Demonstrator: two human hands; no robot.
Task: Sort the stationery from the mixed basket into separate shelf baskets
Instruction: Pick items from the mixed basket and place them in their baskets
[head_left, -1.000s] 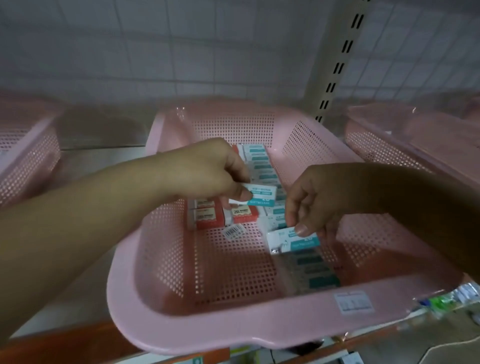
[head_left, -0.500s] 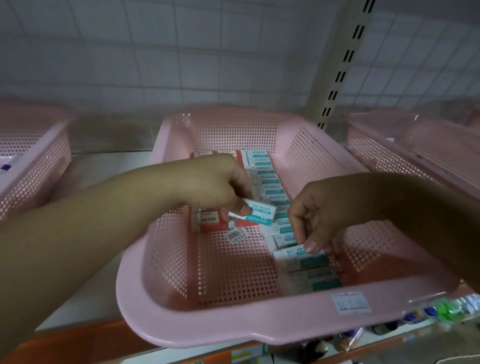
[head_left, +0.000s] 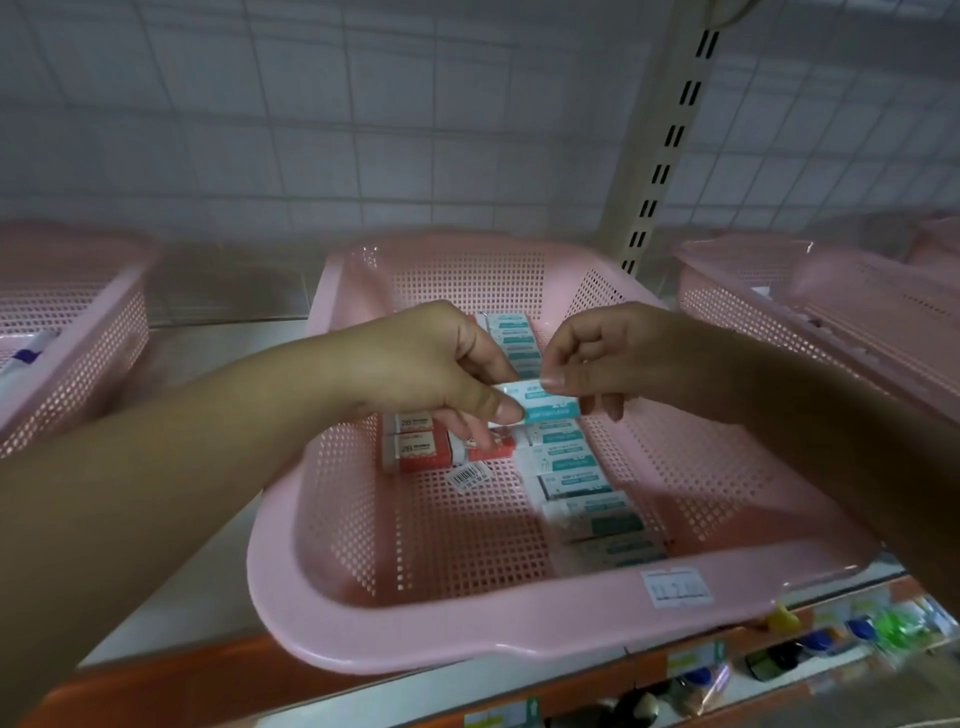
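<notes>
A pink mesh basket (head_left: 467, 623) stands on the shelf in front of me. Inside it runs a row of white-and-teal erasers (head_left: 582, 483) from back to front, with red-sleeved 2B erasers (head_left: 415, 449) to their left. Above the row, both hands pinch one white-and-teal eraser (head_left: 545, 402). My left hand (head_left: 436, 364) holds its left end between thumb and fingers. My right hand (head_left: 613, 358) holds its right end, thumb on top.
A loose barcode label (head_left: 470, 475) lies on the basket floor. More pink baskets stand at the left (head_left: 72, 332) and right (head_left: 810, 291). A slotted shelf upright (head_left: 660, 156) rises behind. Small items show on the lower shelf (head_left: 831, 639).
My right hand left the eraser it set down at the front of the row, rose, and took the right end of the eraser held by my left hand.
</notes>
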